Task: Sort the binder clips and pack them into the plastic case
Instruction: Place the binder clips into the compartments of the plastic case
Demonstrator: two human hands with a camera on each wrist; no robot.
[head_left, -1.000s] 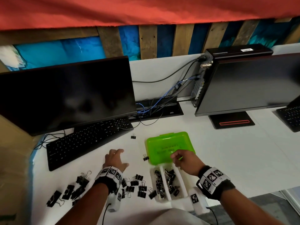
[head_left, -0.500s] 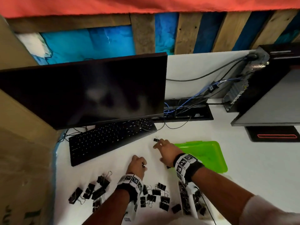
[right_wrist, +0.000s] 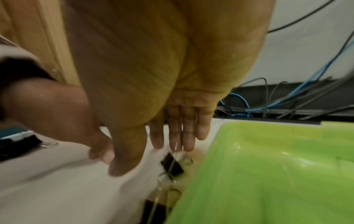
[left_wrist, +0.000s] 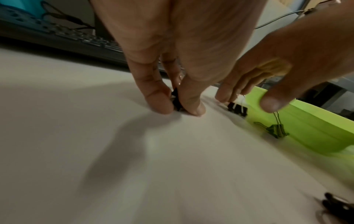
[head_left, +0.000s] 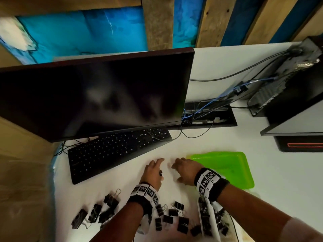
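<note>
On the white desk, my left hand (head_left: 158,169) pinches a small black binder clip (left_wrist: 176,100) between thumb and fingers, its tips down on the surface. Just to the right, my right hand (head_left: 176,169) has straight fingers over another black clip (right_wrist: 172,166) that lies beside the green lid (head_left: 225,168); the thumb stands apart and nothing is held. The clear plastic case (head_left: 201,215), with clips in its compartments, sits near the desk's front edge under my right forearm. Several loose clips (head_left: 174,217) lie between my arms, and a pile of larger clips (head_left: 97,212) is at the left.
A black keyboard (head_left: 115,151) and a monitor (head_left: 94,98) stand just beyond my hands. Cables (head_left: 206,112) and a computer box (head_left: 286,81) fill the back right. A second monitor's base (head_left: 300,145) is at the right. One more clip (left_wrist: 277,128) shows through the green lid.
The right hand left the green lid, reached left to a far clip by the keyboard, and has drawn back. The left hand moved forward and now pinches a clip. The view swung left.
</note>
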